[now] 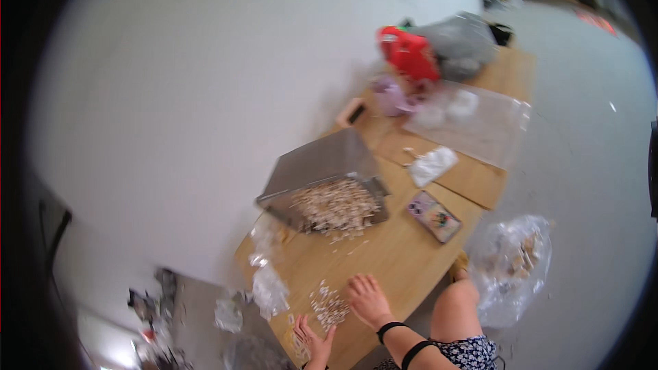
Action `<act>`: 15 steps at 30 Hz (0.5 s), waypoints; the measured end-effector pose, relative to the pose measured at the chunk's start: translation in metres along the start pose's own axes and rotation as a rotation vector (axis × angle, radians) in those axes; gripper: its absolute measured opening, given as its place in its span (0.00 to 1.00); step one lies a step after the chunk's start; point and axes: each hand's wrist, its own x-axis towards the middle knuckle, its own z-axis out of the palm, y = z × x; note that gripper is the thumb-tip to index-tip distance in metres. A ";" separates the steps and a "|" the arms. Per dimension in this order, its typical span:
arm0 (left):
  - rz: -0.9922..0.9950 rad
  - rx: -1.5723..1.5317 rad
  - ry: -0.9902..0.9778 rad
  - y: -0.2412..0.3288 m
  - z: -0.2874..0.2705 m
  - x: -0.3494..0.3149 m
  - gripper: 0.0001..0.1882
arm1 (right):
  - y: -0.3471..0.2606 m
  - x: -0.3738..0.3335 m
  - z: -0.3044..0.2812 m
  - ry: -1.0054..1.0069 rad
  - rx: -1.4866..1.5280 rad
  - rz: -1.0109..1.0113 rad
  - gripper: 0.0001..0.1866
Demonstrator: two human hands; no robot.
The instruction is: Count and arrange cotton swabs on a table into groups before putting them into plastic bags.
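A small scatter of pale, chip-like pieces (328, 303) lies on the wooden table between my two hands. My left hand (313, 342) is at the near left of this scatter, its fingers spread and the thumb apart. On the other side, my right hand (368, 299) rests on or just above the tabletop, fingers stretched out, beside the pieces. Neither hand visibly holds anything. Beyond them, a grey bin (317, 159) lies tipped on its side, and a heap of similar pale pieces (337, 207) spills from its mouth. The pieces are too small to name.
A patterned phone (434, 216) lies near the table's right edge, with a white packet (432, 166) behind it. Farther back are a clear plastic bag (473, 123), a red bag (409, 53) and a grey bag (458, 41). Another clear bag (514, 260) sits on the floor at right.
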 end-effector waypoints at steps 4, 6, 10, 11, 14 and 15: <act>-0.152 0.019 0.026 -0.041 -0.027 -0.045 0.48 | 0.001 0.001 0.007 0.061 -0.077 -0.072 0.24; -0.301 0.026 0.134 -0.068 -0.040 -0.077 0.45 | -0.009 0.005 0.005 0.064 -0.035 -0.048 0.23; -0.619 -0.170 0.269 -0.107 -0.052 -0.134 0.37 | -0.017 0.005 0.005 0.019 -0.127 -0.118 0.23; -0.613 -0.213 0.317 -0.109 -0.054 -0.142 0.33 | -0.018 0.004 0.003 0.019 -0.130 -0.112 0.23; -0.656 -0.353 0.355 -0.111 -0.062 -0.161 0.32 | -0.021 0.003 0.005 0.002 -0.206 -0.139 0.24; -0.635 -0.350 0.333 -0.113 -0.065 -0.165 0.33 | -0.020 0.003 0.007 0.001 -0.216 -0.138 0.24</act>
